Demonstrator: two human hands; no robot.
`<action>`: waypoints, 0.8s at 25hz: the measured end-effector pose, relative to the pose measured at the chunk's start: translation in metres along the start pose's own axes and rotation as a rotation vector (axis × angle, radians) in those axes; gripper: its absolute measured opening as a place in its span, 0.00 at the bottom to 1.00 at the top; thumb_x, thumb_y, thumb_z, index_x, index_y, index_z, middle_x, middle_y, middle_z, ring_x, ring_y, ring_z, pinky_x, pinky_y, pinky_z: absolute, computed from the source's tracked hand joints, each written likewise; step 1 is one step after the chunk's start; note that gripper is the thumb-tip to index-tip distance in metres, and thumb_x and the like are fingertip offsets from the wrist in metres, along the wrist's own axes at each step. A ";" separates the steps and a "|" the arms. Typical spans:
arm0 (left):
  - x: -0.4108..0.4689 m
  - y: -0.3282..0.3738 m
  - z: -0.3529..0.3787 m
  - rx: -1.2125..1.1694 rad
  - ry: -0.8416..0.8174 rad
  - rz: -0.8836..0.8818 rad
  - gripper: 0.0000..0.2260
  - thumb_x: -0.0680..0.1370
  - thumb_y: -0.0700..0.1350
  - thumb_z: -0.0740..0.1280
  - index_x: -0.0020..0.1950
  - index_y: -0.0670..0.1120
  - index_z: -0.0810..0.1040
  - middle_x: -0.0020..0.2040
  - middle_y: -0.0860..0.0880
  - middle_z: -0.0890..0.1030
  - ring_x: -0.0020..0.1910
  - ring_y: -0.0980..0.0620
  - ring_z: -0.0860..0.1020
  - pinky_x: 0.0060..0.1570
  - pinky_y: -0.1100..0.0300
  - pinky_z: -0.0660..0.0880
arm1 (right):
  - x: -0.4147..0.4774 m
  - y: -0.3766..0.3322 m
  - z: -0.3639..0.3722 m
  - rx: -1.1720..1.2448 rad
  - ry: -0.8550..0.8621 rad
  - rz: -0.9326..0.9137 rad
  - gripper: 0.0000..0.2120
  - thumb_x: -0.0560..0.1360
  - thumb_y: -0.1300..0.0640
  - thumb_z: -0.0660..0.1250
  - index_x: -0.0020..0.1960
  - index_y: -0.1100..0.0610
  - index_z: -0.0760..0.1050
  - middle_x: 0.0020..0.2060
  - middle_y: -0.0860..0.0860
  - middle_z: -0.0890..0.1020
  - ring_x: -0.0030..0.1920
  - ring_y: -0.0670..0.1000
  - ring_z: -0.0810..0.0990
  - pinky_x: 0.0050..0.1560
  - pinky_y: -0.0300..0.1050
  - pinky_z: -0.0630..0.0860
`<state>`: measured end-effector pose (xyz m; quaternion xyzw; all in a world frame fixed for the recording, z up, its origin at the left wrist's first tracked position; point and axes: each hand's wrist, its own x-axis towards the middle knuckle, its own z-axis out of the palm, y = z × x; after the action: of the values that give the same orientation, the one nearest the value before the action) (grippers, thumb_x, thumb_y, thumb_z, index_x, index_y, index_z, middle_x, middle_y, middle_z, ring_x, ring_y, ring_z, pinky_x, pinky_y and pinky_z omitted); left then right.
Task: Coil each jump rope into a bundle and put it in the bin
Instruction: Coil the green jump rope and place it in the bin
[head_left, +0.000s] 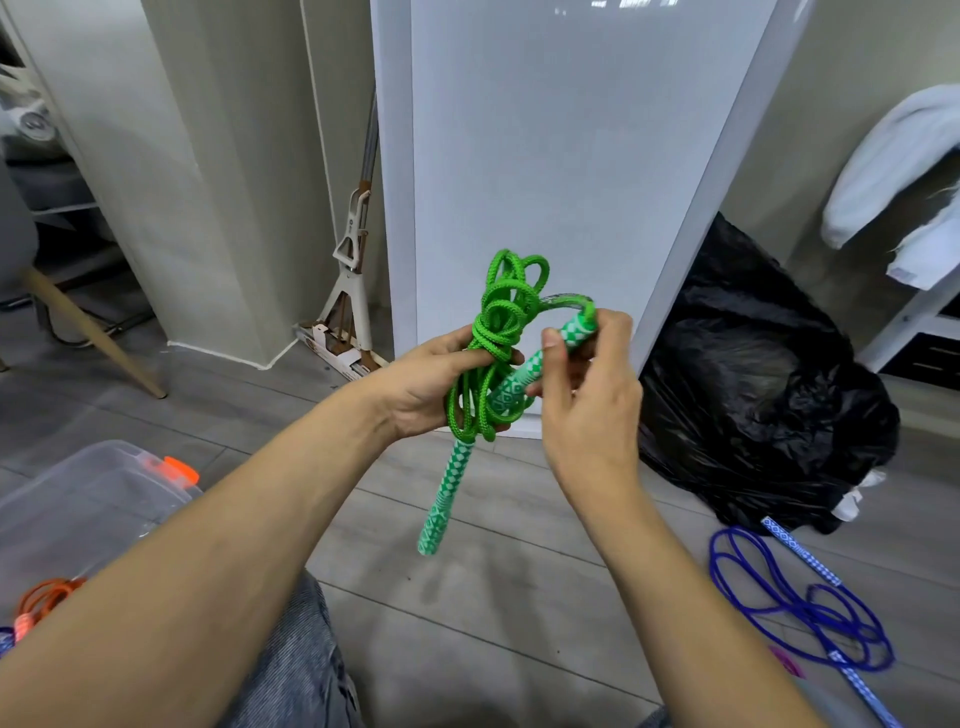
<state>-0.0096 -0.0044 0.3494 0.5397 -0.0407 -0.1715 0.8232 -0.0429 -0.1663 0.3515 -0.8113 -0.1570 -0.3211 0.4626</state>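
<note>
A green jump rope (496, 332) is gathered into loops at chest height. My left hand (436, 382) grips the middle of the loops, which stick out above and below the fist. One green-and-white handle (447, 496) hangs down from that bundle. My right hand (587, 384) pinches the other green-and-white handle (566, 335) next to the coil. A clear plastic bin (88, 512) with an orange latch stands on the floor at the lower left; an orange rope (44, 603) lies in it, partly hidden by my left arm. A blue jump rope (800, 603) lies loose on the floor at the lower right.
A full black rubbish bag (763, 384) sits on the floor to the right. A white panel (561, 182) leans upright straight ahead, with a mop (353, 291) propped beside it. A chair leg (93, 332) is at the left and a white shelf with cloth (904, 171) at the right.
</note>
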 end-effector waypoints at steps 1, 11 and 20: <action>0.000 0.003 0.000 -0.030 -0.002 0.013 0.11 0.82 0.38 0.60 0.63 0.42 0.75 0.53 0.42 0.80 0.46 0.42 0.81 0.51 0.36 0.78 | -0.002 -0.001 0.002 -0.027 -0.081 -0.042 0.07 0.84 0.49 0.60 0.55 0.50 0.64 0.41 0.47 0.78 0.38 0.47 0.81 0.39 0.47 0.75; -0.014 0.010 -0.003 0.342 -0.098 -0.057 0.14 0.84 0.42 0.60 0.70 0.47 0.70 0.57 0.42 0.81 0.48 0.42 0.82 0.38 0.47 0.82 | 0.014 0.016 -0.004 0.116 -0.017 0.474 0.15 0.85 0.51 0.55 0.53 0.64 0.65 0.33 0.50 0.71 0.34 0.50 0.71 0.36 0.50 0.63; -0.009 0.005 -0.004 0.405 -0.014 -0.023 0.12 0.83 0.40 0.60 0.65 0.48 0.76 0.54 0.42 0.84 0.53 0.45 0.80 0.61 0.42 0.73 | 0.017 0.027 0.009 0.331 0.034 0.785 0.10 0.82 0.52 0.57 0.46 0.56 0.65 0.32 0.51 0.69 0.24 0.50 0.71 0.30 0.44 0.68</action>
<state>-0.0161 0.0039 0.3531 0.6935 -0.0741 -0.1729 0.6954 -0.0117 -0.1734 0.3418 -0.7188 0.1222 -0.1044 0.6764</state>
